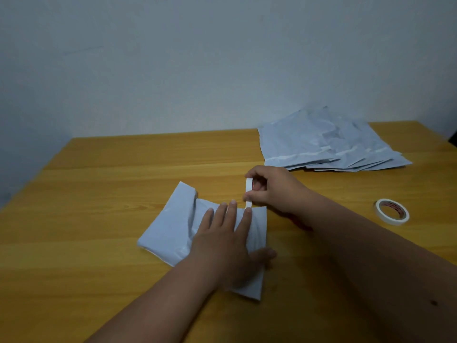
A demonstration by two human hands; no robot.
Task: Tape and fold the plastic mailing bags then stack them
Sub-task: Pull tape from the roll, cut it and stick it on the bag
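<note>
A folded pale grey mailing bag (pixel 173 226) lies on the wooden table (pixel 99 206) in the middle of the view. My left hand (pixel 222 243) lies flat on it with straight fingers, the index fingertip pressing the loose end of the tape onto the bag's far edge. My right hand (pixel 272 189) grips a small white tape roll (pixel 248 191) upright just behind that edge. A pile of flat mailing bags (pixel 329 142) sits at the back right.
A second white tape roll (pixel 392 211) lies flat on the table at the right, beside my right forearm. A plain pale wall stands behind the table. The table's left edge runs diagonally at the left.
</note>
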